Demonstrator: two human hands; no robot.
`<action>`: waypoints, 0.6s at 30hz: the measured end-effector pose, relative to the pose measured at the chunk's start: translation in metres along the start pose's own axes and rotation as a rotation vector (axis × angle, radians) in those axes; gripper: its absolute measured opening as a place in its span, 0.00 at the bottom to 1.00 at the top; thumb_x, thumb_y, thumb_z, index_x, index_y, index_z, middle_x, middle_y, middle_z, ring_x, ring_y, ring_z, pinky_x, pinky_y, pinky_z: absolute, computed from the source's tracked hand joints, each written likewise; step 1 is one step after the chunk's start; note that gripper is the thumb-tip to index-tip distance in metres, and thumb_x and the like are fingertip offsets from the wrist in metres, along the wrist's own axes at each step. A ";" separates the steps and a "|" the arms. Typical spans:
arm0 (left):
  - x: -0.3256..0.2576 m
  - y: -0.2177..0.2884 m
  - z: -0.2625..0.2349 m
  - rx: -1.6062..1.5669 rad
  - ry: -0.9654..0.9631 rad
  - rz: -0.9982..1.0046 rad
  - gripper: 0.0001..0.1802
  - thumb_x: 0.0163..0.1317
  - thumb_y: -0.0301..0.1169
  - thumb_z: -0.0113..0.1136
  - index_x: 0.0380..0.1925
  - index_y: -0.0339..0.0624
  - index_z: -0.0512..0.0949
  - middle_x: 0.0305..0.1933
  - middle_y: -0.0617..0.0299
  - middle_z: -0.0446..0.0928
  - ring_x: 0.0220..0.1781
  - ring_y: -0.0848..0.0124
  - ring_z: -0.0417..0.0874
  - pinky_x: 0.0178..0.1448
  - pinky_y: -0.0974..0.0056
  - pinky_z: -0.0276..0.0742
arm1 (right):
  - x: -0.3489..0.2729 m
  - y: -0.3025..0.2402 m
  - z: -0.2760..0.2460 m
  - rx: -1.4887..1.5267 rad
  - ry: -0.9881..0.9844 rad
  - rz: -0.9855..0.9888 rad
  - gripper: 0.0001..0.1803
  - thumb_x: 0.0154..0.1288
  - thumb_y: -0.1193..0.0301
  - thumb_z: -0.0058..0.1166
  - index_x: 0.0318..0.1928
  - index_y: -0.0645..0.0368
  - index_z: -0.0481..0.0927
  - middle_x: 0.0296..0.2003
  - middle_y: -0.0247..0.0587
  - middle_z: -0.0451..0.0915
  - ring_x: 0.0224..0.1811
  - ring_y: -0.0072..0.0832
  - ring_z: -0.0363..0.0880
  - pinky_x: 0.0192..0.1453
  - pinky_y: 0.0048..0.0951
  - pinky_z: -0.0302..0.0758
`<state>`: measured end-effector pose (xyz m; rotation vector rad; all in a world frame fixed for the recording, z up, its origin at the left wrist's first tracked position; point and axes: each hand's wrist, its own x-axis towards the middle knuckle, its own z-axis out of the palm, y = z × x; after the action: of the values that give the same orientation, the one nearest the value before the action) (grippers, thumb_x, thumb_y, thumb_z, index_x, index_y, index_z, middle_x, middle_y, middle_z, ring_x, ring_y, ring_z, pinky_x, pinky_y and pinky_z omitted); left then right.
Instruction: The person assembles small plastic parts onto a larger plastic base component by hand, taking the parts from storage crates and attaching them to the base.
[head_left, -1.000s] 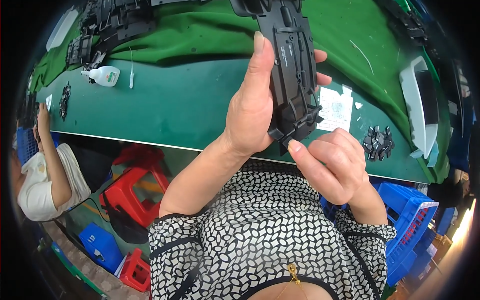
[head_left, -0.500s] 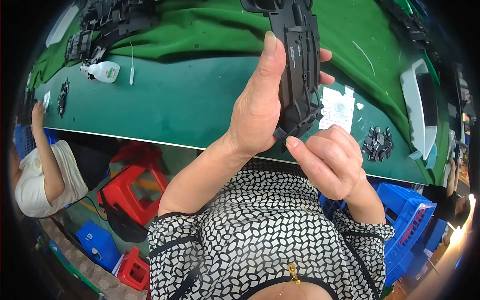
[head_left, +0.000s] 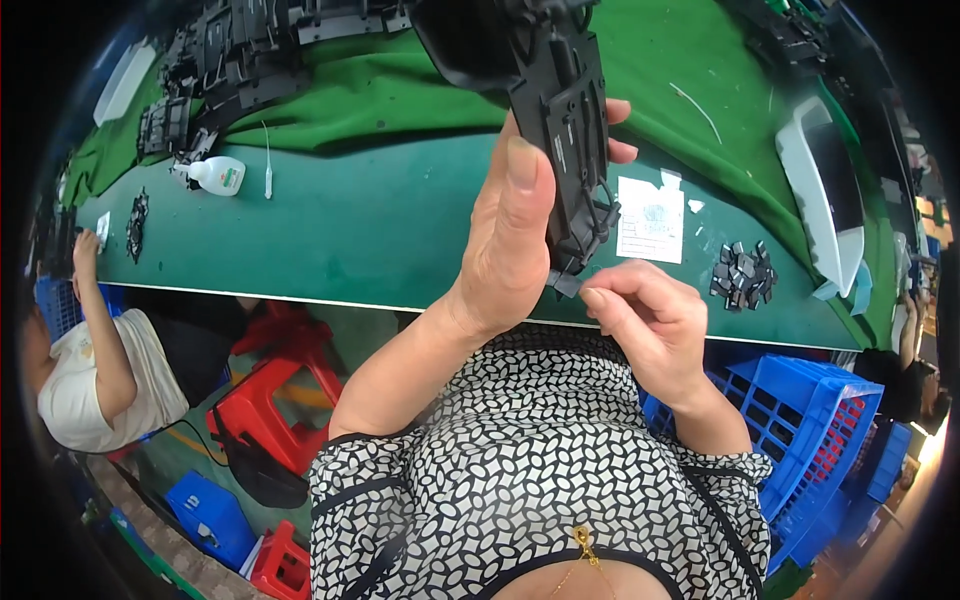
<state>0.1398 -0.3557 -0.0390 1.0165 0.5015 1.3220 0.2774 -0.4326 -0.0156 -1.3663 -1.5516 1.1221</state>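
Black moulded plastic made up the long, ribbed housing [head_left: 575, 150], which was held clear of the table, tilted, above the near edge of the smooth dark-green tabletop [head_left: 370, 210]. The left hand [head_left: 503, 245] had a closed grip on it, thumb raised along one side and fingers passed behind, two fingertips showing at the far edge. That grip appeared chosen to support the part from behind while leaving its lower end exposed to the other hand.

At that end sat a small, dark, angular block [head_left: 565, 284]. The right hand [head_left: 655, 318] was half curled, its thumb and forefinger drawn close together just beside the block; whether they pinched or touched it could not be determined.

A loose heap of small, glossy black pieces [head_left: 743, 276] lay on the tabletop to the right, presumably for easy reach by the right hand. Between heap and housing lay a white printed paper sheet [head_left: 650, 225], flat and unobstructed. Further black plastic parts [head_left: 230, 60] were grouped at the upper left over a bunched bright-green cloth [head_left: 390, 90], which plausibly guarded their surfaces. One white plastic squeeze bottle [head_left: 217, 175] lay well apart from both hands.
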 end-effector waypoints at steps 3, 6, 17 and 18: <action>0.000 0.004 0.000 0.067 -0.034 -0.009 0.50 0.60 0.71 0.33 0.63 0.35 0.60 0.63 0.49 0.66 0.57 0.63 0.74 0.54 0.64 0.75 | 0.006 -0.002 -0.001 -0.034 0.001 -0.025 0.04 0.58 0.80 0.59 0.35 0.67 0.81 0.27 0.38 0.79 0.25 0.19 0.74 0.27 0.20 0.69; -0.005 0.024 0.000 -0.167 -0.027 -0.033 0.38 0.68 0.59 0.36 0.62 0.35 0.59 0.60 0.52 0.68 0.57 0.66 0.74 0.57 0.63 0.73 | 0.000 -0.020 -0.006 -0.153 0.006 -0.144 0.03 0.58 0.80 0.59 0.33 0.67 0.80 0.26 0.41 0.79 0.25 0.26 0.76 0.29 0.24 0.72; 0.106 0.118 -0.061 0.118 0.261 -0.011 0.21 0.71 0.45 0.45 0.48 0.38 0.76 0.45 0.63 0.79 0.44 0.73 0.79 0.53 0.65 0.74 | -0.038 0.010 -0.020 -0.291 0.110 -0.462 0.06 0.48 0.84 0.62 0.28 0.64 0.78 0.24 0.41 0.79 0.21 0.32 0.76 0.26 0.28 0.72; 0.128 0.135 -0.071 0.121 0.221 -0.012 0.20 0.71 0.44 0.47 0.45 0.39 0.77 0.43 0.63 0.79 0.45 0.74 0.76 0.54 0.66 0.71 | -0.038 0.010 -0.023 -0.301 0.114 -0.472 0.07 0.48 0.84 0.62 0.28 0.64 0.79 0.24 0.41 0.79 0.21 0.32 0.76 0.26 0.28 0.73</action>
<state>0.0376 -0.2215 0.0670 0.9682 0.7612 1.4146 0.3071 -0.4667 -0.0172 -1.1357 -1.8821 0.5308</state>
